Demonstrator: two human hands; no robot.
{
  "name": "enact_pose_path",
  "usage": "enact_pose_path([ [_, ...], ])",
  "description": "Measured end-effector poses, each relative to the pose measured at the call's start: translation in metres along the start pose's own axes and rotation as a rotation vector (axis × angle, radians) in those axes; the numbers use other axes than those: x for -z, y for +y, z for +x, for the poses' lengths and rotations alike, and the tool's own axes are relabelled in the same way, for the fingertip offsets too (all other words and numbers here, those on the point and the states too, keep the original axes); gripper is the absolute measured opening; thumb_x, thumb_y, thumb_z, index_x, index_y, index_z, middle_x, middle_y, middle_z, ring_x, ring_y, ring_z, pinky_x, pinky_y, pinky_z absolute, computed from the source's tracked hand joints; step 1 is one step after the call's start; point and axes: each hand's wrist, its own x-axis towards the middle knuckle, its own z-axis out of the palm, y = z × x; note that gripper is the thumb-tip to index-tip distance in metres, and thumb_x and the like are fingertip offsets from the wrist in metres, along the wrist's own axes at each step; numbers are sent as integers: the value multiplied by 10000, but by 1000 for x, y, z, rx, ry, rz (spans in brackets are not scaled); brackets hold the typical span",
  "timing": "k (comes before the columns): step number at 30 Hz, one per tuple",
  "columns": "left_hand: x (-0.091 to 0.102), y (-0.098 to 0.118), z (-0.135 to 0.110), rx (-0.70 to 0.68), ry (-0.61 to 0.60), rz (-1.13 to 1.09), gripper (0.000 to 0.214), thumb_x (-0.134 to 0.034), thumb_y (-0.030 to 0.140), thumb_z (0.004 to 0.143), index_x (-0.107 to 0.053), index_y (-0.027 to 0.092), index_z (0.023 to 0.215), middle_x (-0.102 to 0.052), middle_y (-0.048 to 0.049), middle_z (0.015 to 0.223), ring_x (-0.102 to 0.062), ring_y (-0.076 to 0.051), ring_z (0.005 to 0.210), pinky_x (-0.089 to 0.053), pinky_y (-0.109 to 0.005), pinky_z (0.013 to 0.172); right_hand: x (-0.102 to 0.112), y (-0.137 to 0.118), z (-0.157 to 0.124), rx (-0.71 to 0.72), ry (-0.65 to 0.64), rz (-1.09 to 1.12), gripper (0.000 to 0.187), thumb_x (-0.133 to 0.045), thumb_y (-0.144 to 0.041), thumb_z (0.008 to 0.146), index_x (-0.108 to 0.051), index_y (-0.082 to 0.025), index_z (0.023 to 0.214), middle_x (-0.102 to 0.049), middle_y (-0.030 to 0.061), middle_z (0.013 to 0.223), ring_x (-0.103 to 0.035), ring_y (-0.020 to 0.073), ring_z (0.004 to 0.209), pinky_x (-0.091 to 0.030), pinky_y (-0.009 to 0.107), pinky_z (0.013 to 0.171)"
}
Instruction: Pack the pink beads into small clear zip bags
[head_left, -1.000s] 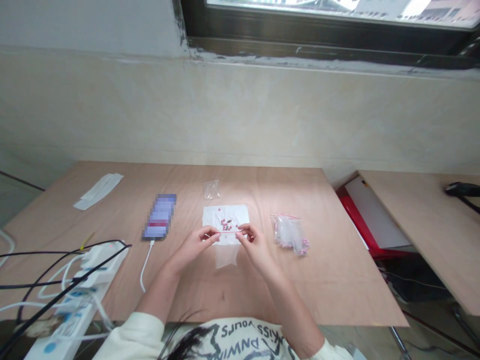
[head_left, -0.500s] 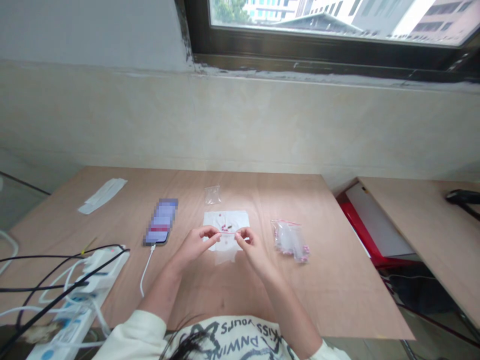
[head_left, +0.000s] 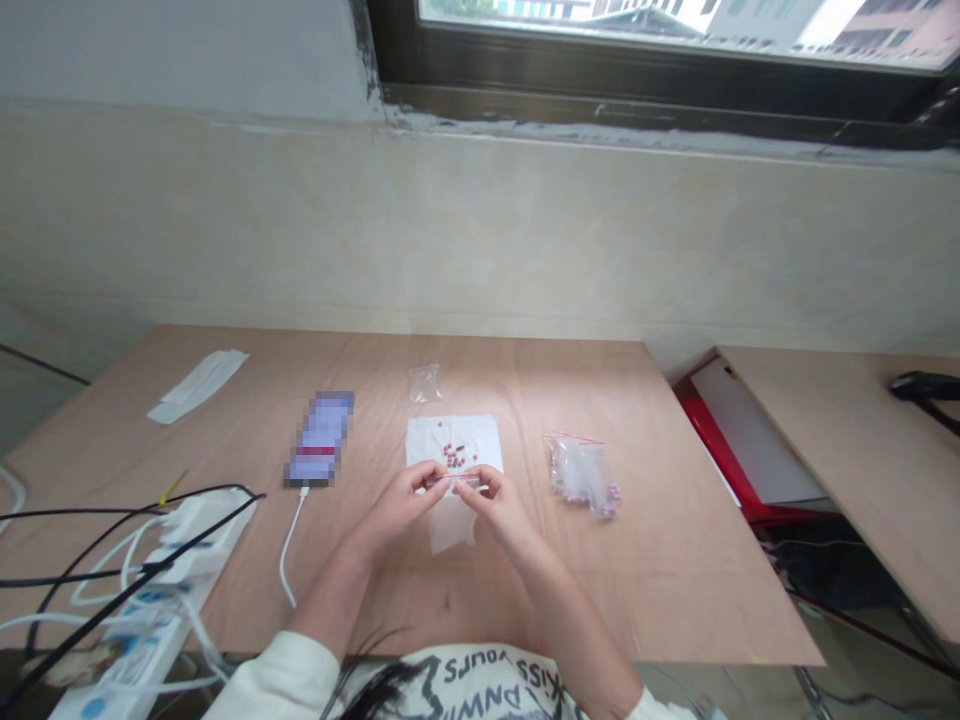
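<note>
Both my hands are at the near edge of a white sheet [head_left: 486,430] on the table. My left hand [head_left: 401,500] pinches one side of a small clear bag with a thin red strip [head_left: 458,476], seemingly its seal. The other side is between the thumb and fingers of my right hand [head_left: 499,505]. A translucent flap [head_left: 453,535] shows below my fingers, probably the bag's body. Just beyond my fingertips, several small red-pink pieces [head_left: 452,455], like beads, lie scattered on the sheet with a few dark ones. My fingers partly cover the bag.
Right of the sheet are clear zip bags [head_left: 583,470] holding pink pieces. Another clear bag [head_left: 425,383] lies behind the sheet. A phone [head_left: 322,435] on a white cable, a white folded strip [head_left: 199,385] and a power strip [head_left: 191,540] with tangled cords occupy the left.
My hands have come closer together and slightly toward me. The red strip moved with them. More of the small pieces now show on the sheet, and the view has shifted a little.
</note>
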Motion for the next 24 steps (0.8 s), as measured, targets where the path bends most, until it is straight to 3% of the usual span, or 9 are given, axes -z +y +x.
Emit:
enact_pose_path([
  [6,-1,-2,-4,19,-12,-39,230,-458,359,765,-561,153,758,-541,6,699,-487,-128,685,-371,-220,623,0,-1,1,-105,49,184,201,-675,-302,549,-534,-160,538,-529,-35,539,-452,94,522,-327,229,551],
  [10,5,-10,-2,50,49,-84,219,-457,350,763,-530,154,698,-491,26,633,-464,-109,622,-363,-207,586,0,-4,7,-136,51,170,199,-691,-297,521,-551,-156,518,-523,-34,504,-437,91,492,-314,230,529],
  [14,13,-15,8,34,110,-63,205,-476,343,754,-510,155,681,-465,32,624,-442,-101,607,-349,-204,578,2,-4,14,-98,9,119,212,-643,-363,598,-610,-153,612,-593,14,625,-497,126,598,-343,250,593],
  [17,16,-14,15,51,135,-52,214,-483,348,747,-504,152,662,-458,34,602,-436,-101,594,-344,-207,569,6,-2,19,-91,59,101,224,-640,-375,600,-600,-155,613,-576,7,616,-474,116,575,-330,243,572],
  [24,13,-12,12,104,71,-80,240,-483,373,743,-535,150,669,-517,16,634,-471,-113,620,-362,-213,586,12,0,17,-54,111,168,238,-676,-327,534,-507,-162,506,-489,-37,526,-404,87,508,-295,228,530],
])
